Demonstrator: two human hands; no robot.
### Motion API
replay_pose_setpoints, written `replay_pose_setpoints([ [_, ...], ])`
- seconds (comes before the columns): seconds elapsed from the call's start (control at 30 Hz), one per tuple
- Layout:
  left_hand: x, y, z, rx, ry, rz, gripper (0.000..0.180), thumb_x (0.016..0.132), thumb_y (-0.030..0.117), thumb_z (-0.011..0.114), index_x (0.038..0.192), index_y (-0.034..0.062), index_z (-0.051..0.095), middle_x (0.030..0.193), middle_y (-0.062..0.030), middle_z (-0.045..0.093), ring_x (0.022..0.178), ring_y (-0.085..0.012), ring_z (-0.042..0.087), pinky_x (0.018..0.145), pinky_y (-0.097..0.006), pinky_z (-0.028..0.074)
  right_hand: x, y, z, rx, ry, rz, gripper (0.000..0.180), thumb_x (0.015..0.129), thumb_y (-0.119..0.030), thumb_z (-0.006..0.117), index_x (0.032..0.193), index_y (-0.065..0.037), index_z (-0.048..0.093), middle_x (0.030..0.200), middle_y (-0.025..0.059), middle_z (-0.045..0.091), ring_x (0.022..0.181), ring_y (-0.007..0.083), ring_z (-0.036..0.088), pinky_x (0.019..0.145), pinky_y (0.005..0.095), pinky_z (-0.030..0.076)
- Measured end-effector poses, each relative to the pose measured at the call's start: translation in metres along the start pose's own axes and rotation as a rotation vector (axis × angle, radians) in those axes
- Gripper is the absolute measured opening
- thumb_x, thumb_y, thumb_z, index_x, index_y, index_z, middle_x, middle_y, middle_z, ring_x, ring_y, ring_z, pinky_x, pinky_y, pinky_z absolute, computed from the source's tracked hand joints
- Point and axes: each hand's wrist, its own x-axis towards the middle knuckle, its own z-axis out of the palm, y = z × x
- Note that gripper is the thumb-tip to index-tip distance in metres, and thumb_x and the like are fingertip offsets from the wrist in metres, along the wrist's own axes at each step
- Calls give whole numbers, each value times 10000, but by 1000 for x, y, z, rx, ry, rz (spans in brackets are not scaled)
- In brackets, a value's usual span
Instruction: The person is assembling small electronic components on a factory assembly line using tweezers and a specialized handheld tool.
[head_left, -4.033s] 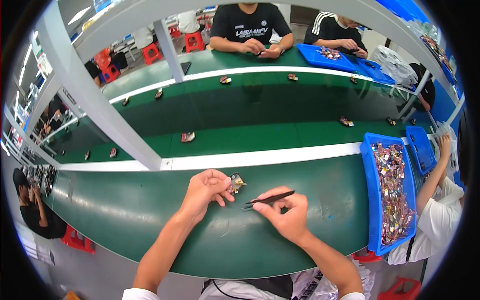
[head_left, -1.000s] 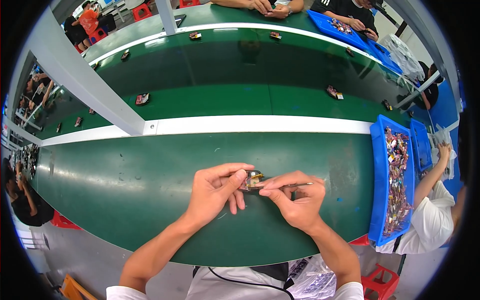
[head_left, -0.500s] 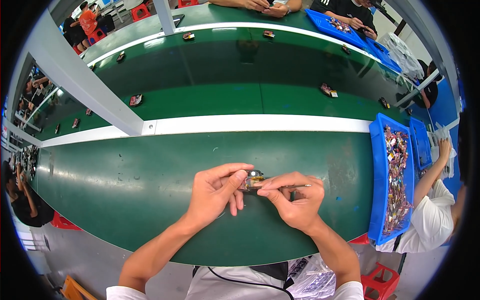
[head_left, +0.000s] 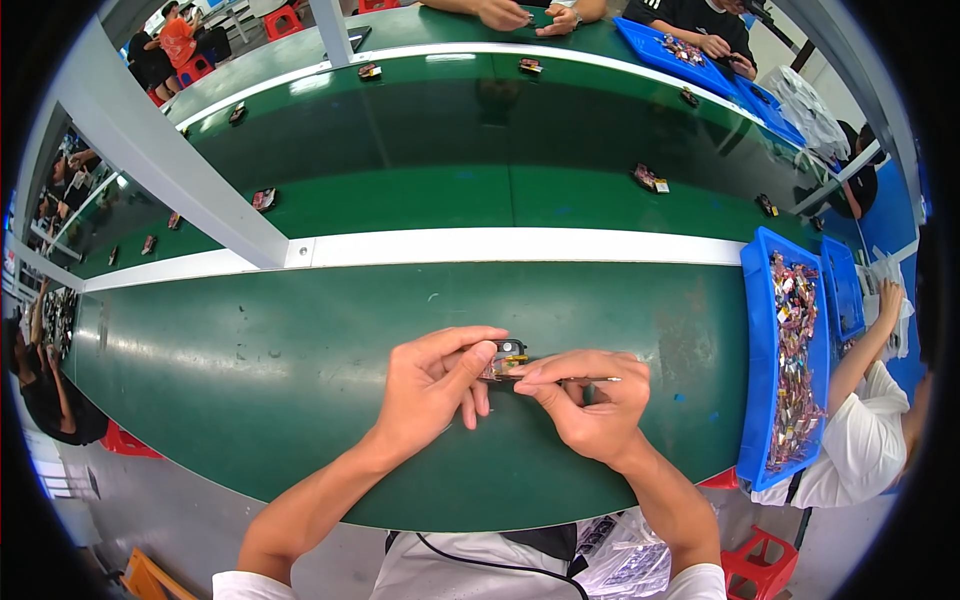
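Note:
My left hand (head_left: 432,385) is closed on a small black-cased electronic device (head_left: 511,350), its fingertips pinching the left side. The device's inside lies exposed, with yellow and reddish parts showing. My right hand (head_left: 592,395) pinches a slender metal tool (head_left: 600,379), whose rear end sticks out to the right past the fingers. The tool's front end meets the device's lower right side, where my fingertips partly cover it; its exact kind cannot be made out. Both hands are held above the green worktable (head_left: 260,380).
To the right, a long blue tray (head_left: 757,370) is full of small parts. Past the white rail (head_left: 520,240), a green conveyor (head_left: 400,205) carries small devices, one being this device (head_left: 650,178). A slanting grey post (head_left: 170,140) stands front left. Co-workers sit around; a red stool (head_left: 762,565) is at lower right.
The devices on the conveyor have shifted slightly left. My right hand and the tool have tilted a little; my left hand keeps its hold. Across the conveyor, a co-worker's hands have moved apart.

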Motion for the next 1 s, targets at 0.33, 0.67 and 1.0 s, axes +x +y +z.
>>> replay_pose_setpoints([
  [0.33, 2, 1, -1, -12, -38, 70, 264, 1014, 42, 562, 1232, -89, 634, 850, -140, 686, 581, -145, 643, 440, -235, 511, -1, 2, -1, -9, 20, 15, 110, 747, 21, 819, 781, -57, 749, 708, 24, 736, 385, 41, 447, 391, 212, 316],
  [0.67, 4, 0, -1, 11, -49, 76, 270, 997, 11, 571, 1240, -94, 626, 896, -160, 682, 605, -160, 659, 433, -241, 524, -1, 10, -5, 21, 21, 148, 102, 760, -10, 837, 794, -18, 741, 696, 27, 715, 416, 20, 445, 415, 208, 293],
  [1.0, 8, 1, -5, -19, -9, 67, 270, 1009, 27, 562, 1242, -97, 618, 765, -130, 683, 550, -137, 633, 432, -231, 498, -1, 8, -2, -13, 39, 76, 124, 744, -7, 837, 812, -34, 737, 776, 32, 745, 401, 39, 463, 410, 203, 308],
])
